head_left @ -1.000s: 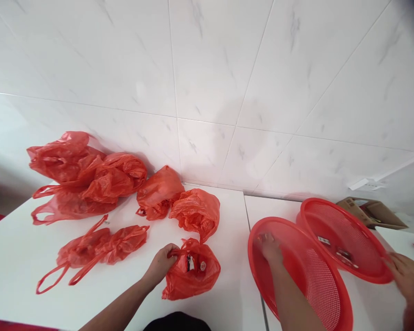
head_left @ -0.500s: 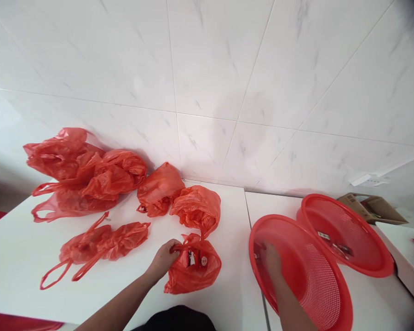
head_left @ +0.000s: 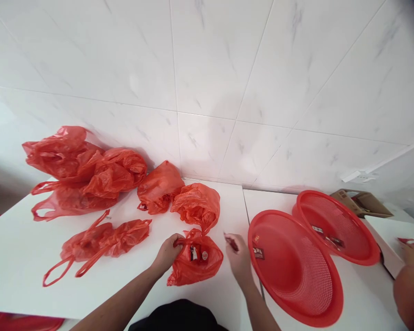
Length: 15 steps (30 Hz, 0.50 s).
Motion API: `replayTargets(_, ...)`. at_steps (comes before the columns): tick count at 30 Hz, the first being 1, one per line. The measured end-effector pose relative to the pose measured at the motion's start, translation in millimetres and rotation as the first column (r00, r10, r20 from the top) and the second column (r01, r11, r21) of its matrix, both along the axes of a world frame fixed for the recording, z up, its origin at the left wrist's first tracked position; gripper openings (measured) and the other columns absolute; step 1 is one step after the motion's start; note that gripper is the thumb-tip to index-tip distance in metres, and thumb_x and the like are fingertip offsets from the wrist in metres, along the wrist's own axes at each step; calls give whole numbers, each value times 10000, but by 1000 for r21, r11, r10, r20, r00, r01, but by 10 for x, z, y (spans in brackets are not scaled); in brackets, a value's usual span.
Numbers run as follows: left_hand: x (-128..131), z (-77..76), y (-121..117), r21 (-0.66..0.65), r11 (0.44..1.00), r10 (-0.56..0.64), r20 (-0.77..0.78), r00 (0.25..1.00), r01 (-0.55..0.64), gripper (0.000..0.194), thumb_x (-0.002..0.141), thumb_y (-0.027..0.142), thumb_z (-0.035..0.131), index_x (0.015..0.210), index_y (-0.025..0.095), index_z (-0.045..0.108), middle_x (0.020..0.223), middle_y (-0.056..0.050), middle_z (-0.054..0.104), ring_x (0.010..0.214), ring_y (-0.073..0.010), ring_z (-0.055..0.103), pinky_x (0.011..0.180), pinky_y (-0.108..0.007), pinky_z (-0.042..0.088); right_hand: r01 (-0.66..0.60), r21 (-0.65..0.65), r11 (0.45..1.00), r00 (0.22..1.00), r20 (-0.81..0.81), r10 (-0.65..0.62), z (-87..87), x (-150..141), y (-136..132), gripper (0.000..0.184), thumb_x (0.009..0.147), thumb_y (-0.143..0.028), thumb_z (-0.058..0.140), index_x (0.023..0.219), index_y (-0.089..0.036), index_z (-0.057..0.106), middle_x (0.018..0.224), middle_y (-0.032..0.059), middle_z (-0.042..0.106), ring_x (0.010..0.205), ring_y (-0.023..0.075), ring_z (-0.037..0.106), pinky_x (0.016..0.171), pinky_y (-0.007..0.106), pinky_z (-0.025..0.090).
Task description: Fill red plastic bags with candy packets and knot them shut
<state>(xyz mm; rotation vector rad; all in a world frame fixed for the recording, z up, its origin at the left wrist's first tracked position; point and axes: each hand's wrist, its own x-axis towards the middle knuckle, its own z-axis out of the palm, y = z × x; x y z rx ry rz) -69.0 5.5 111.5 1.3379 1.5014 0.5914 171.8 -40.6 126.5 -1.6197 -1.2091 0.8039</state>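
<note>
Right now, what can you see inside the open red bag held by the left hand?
The bag holds a black-and-white item and another with a round pale mark. The bottom, and anything beneath these, is covered.

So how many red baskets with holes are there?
2. The front basket is just right of the person's right hand; the back basket sits behind it, near the cardboard box. One nested underneath could be hidden.
</note>
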Motion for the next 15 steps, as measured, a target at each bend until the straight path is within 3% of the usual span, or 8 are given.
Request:
replayTargets(4,-19,9,-17,18,1000,14,14,1000,-14,188,676,182,468,811,189,598,762,-9,673,744,-180,607,679,-261,450,-204,-12,979,979,-17,204,-75,-593,-6,267,734,-181,504,936,-249,664,923,36,662,829,185,626,759,300,505)
replayTargets(7,-53,0,-40,30,999,14,31,999,-15,204,677,173,455,820,190,598,777,-12,681,759,-182,620,695,-265,459,-260,-29,965,966,-7,260,-117,-728,4,367,675,-155,548,998,-278,674,989,15,673,892,194,631,787,301,507)
replayTargets(10,-95,-33,-62,33,999,11,42,999,-13,236,668,154,439,835,189,601,777,-12,689,753,-180,627,703,-267,458,-119,-53,991,991,47,122,-131,-469,44,313,760,-238,494,1033,-239,646,1064,50,659,977,207,606,837,318,483)
replayTargets(12,-118,-60,-70,33,999,14,42,999,-15,239,665,152,439,836,188,602,771,-12,691,750,-180,625,706,-268,454,46,-79,996,993,110,-37,-129,-115,70,298,809,-300,435,1012,-198,628,1061,92,649,967,221,596,837,335,469)
replayTargets(15,-131,-82,-75,32,999,16,37,999,-17,226,672,161,448,834,187,603,782,-16,691,767,-184,623,715,-272,452,268,-117,956,946,220,-238,-118,486,71,324,803,-336,427,1011,-169,610,1099,139,613,975,260,572,845,381,439)
